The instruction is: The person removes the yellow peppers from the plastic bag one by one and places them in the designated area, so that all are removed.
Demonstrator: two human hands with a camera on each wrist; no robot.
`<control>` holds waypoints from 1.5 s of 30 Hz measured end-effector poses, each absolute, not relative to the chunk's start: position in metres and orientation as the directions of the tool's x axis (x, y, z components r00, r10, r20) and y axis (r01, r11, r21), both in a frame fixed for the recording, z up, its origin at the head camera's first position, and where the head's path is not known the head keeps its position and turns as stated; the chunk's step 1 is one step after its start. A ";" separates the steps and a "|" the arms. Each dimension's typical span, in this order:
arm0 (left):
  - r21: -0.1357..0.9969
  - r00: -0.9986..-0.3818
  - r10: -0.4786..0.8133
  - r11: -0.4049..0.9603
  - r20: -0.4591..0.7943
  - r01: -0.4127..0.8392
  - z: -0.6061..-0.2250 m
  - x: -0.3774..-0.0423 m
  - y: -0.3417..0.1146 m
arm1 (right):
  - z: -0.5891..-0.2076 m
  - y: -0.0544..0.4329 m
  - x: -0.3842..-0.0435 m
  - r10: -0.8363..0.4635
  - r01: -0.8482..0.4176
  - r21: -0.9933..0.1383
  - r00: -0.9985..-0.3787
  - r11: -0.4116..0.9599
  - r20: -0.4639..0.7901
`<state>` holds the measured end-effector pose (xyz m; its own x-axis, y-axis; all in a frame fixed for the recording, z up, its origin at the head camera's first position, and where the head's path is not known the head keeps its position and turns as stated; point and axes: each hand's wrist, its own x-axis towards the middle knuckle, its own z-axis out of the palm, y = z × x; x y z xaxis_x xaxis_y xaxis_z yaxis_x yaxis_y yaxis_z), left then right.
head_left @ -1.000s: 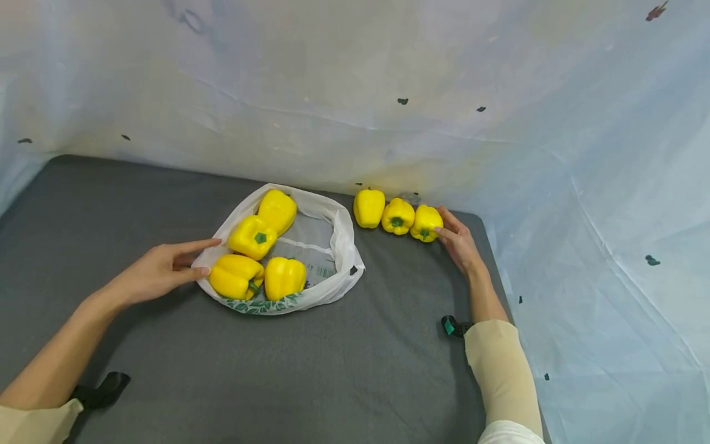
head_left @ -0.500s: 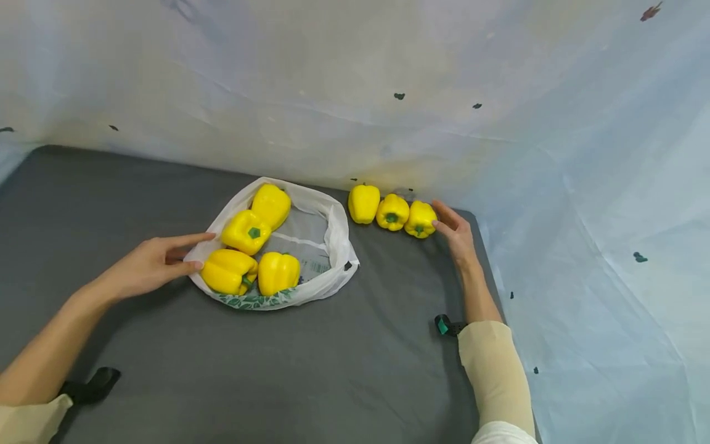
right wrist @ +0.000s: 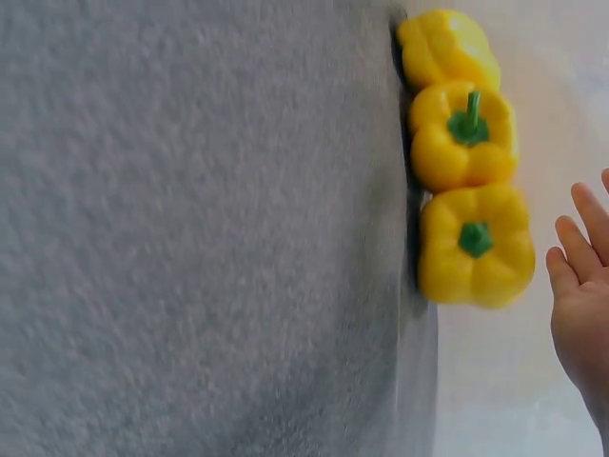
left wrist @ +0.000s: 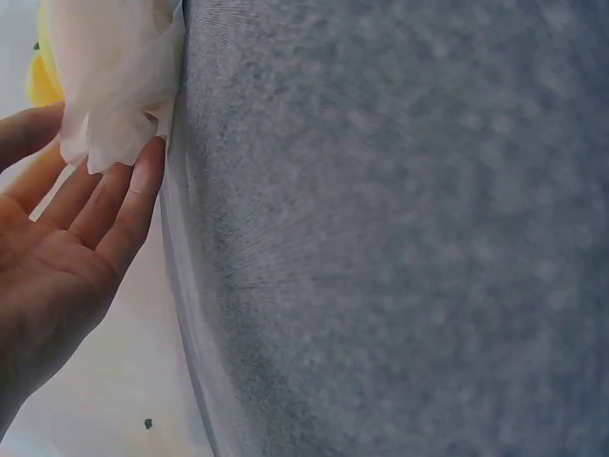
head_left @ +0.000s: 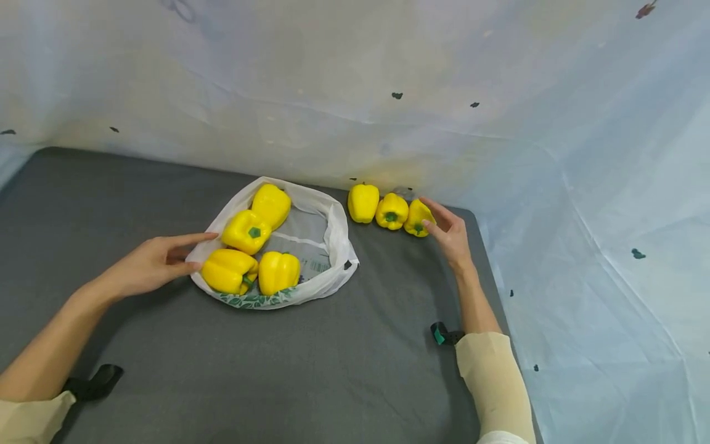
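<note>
A white plastic bag (head_left: 213, 245) with green leaf print lies wide-mouthed on the dark surface, with several yellow bell peppers (head_left: 277, 273) inside. My left hand (head_left: 151, 266) touches its left side, thumb and forefinger spread apart; the left wrist view shows fairly straight fingers (left wrist: 133, 205) against the crumpled plastic. To the right of the bag, three more yellow bell peppers stand in a row: a left one (head_left: 363, 203), a middle one (head_left: 392, 211) and a right one (head_left: 417, 217). My right hand (head_left: 453, 240) overlaps the right pepper in the head view, fingers extended, while the right wrist view shows a gap between hand and pepper.
A dark grey cloth-covered table (head_left: 277, 376) extends in front of me. Pale sheeting (head_left: 277, 92) rises behind its far edge, close to the row of peppers, and along the right side (head_left: 599, 259). Black straps sit at both wrists.
My right hand has shifted left, so its fingertips now cover part of the right pepper. The peppers and the left hand on the bag keep their places; the head view has shifted slightly.
</note>
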<state>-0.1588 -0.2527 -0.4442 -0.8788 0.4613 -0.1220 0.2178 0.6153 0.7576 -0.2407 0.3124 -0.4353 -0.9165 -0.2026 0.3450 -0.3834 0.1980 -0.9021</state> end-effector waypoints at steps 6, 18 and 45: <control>0.762 -0.871 0.485 0.592 -0.078 0.262 -0.445 -0.159 -0.255 | -0.416 0.286 -0.225 -0.257 -0.372 -0.903 -0.914 0.216 0.315; 0.742 -0.883 0.460 0.625 -0.099 0.242 -0.452 -0.155 -0.257 | -0.418 0.260 -0.213 -0.327 -0.375 -0.896 -0.899 0.239 0.290; 0.745 -0.886 0.437 0.641 -0.157 0.184 -0.450 -0.154 -0.258 | -0.412 0.168 -0.184 -0.572 -0.483 -0.863 -0.753 0.146 0.325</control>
